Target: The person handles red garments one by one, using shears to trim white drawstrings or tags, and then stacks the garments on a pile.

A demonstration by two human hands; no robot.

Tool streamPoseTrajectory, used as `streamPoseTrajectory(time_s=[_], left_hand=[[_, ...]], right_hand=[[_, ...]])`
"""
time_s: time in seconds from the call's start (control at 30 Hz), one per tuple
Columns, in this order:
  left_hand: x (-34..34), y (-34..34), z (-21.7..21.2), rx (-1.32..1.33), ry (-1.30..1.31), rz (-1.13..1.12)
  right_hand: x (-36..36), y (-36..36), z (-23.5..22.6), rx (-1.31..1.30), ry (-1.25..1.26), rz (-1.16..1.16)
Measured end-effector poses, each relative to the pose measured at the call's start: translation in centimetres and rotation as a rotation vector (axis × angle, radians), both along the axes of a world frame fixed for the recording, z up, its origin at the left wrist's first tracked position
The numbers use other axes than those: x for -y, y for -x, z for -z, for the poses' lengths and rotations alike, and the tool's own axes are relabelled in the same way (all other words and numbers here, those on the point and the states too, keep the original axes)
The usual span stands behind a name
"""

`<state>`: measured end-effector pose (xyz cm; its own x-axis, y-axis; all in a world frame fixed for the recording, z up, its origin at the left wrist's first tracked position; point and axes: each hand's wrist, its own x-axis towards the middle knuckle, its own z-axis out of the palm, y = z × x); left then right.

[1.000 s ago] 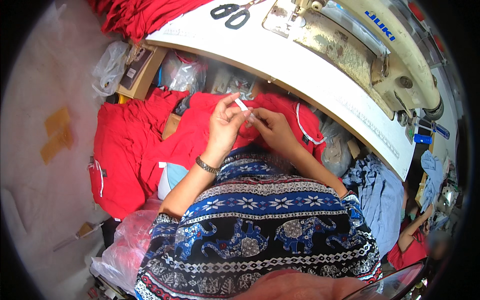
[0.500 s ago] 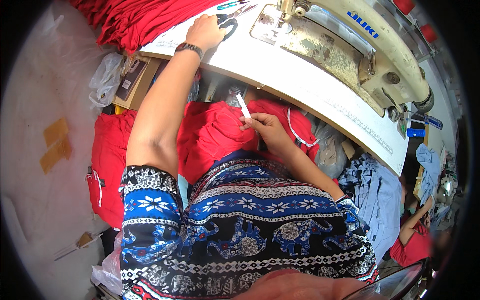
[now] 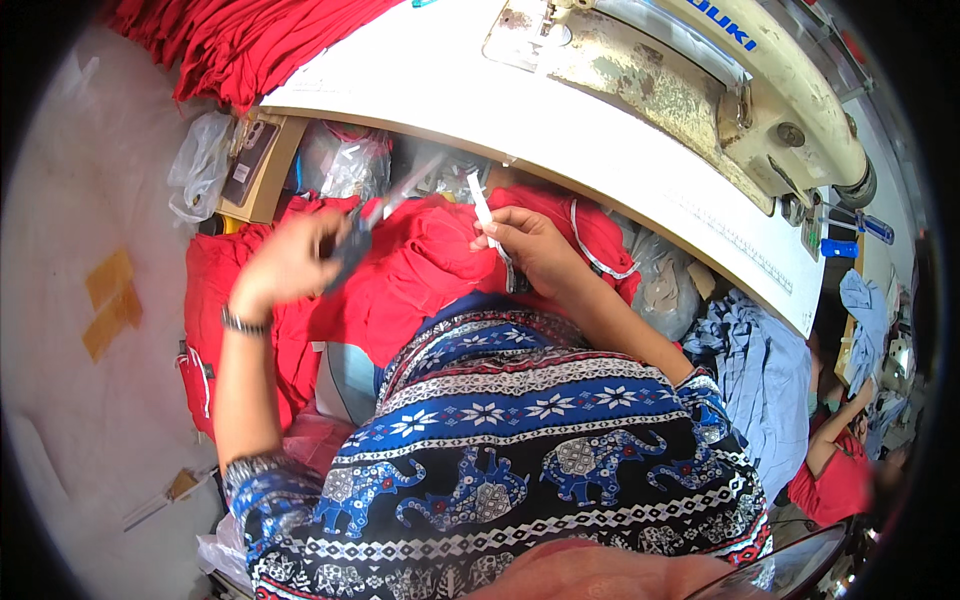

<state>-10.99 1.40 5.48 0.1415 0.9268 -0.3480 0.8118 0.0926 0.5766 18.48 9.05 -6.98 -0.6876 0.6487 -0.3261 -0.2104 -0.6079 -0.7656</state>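
Under left hand point(image 3: 290, 262), blurred scissors point(image 3: 385, 215)

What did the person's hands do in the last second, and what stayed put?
The left hand left the lap, reached up to the white table, took the scissors lying there and has brought them back down over the red cloth. The right hand kept pinching the small white strip in the same place. The sewing machine did not move.
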Motion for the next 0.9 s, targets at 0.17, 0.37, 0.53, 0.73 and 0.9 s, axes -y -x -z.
streamPoseTrajectory(time_s=[0.17,0.37,0.53,0.73,0.9], left_hand=[[6.6,-3.2,1.0,0.129,0.097,-0.014],[6.2,-4.3,2.3,0.217,0.13,-0.037],[4.9,-5.5,3.2,0.202,0.113,0.016],[5.2,-5.5,3.5,0.19,0.041,0.06],[5.5,-5.1,3.6,0.103,0.13,0.081]], right_hand=[[0.3,0.4,-1.0,0.061,-0.124,-0.02],[0.9,0.6,-1.7,0.095,-0.201,-0.048],[1.1,0.6,-1.6,0.041,-0.248,-0.059],[1.2,0.7,-2.1,0.113,-0.247,-0.091],[1.1,0.9,-2.0,0.12,-0.245,-0.119]])
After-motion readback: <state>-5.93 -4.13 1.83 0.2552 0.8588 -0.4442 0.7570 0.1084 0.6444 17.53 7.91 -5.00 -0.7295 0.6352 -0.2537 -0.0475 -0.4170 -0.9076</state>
